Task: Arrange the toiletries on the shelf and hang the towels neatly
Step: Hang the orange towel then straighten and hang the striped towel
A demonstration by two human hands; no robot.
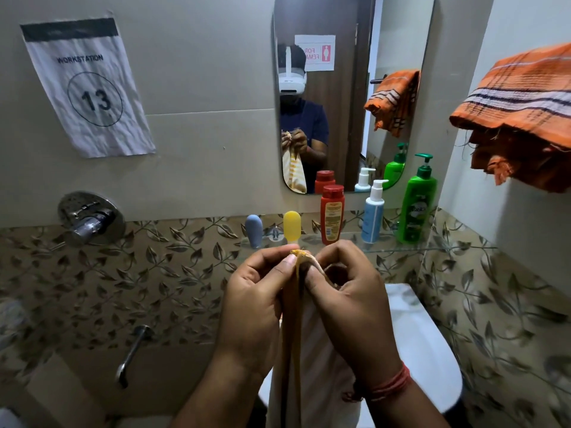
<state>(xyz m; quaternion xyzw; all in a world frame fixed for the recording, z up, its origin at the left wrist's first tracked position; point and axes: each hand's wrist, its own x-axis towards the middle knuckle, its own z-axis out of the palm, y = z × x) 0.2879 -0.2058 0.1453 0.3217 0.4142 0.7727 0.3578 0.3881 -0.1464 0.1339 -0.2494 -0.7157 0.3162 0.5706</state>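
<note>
toiletries stage: appears complete. on the glass shelf (398, 249) under the mirror (340, 88) stand, left to right, a blue silicone bottle (254, 230), a yellow silicone bottle (292, 226), a red bottle (332, 214), a white-and-blue pump bottle (373, 215) and a green pump bottle (417, 205), all upright in one row.

towel stage: partly done. an orange striped towel (519, 103) hangs on the right wall, bunched and uneven; its rail is hidden. a yellow-and-white striped towel (296, 350) is not yet hung. it is held near the person, centre of the scene, in front of the shelf, and drops down out of view.

left hand (256, 304): fingers curled, thumb and fingertips pinching the top corner of the yellow-and-white towel.

right hand (352, 307): fingers curled, pinching the same corner just beside the left hand; the two hands are close together, almost touching.

remaining, by judgement: spread and hang this towel, then straighten the orange one.
</note>
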